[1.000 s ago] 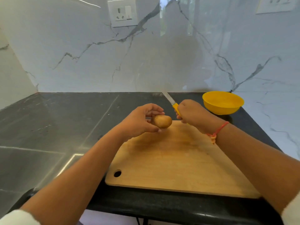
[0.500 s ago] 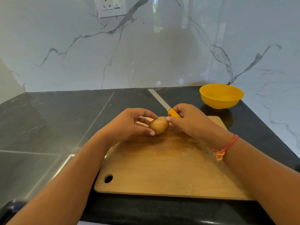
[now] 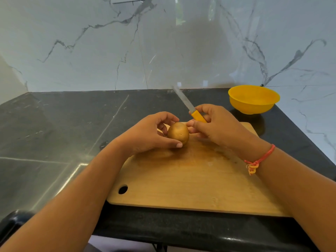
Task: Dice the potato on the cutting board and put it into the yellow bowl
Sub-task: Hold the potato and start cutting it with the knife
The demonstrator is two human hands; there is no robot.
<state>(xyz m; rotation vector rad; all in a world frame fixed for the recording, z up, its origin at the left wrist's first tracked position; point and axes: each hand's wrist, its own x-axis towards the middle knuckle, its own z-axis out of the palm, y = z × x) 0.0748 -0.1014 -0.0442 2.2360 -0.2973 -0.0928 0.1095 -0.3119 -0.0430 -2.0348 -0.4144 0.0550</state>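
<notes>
Our left hand (image 3: 145,135) cups the round potato (image 3: 178,132), our right hand (image 3: 218,128) grips the knife (image 3: 192,110) mid-frame, and we judge a roll could send the blade into our fingers.

Soft, even light fills the view, with a bright patch mirrored high on the glossy marble wall (image 3: 180,17), pale glare streaks on the dark counter (image 3: 54,142) toward its left edge, a motion-blurred knife blade (image 3: 182,100), and lines bowing at the frame's edges.

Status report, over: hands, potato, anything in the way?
Left hand holds potato on cutting board. Right hand grips knife, blade clear of potato. Potato whole, bowl empty. Nothing blocking bowl.
</notes>
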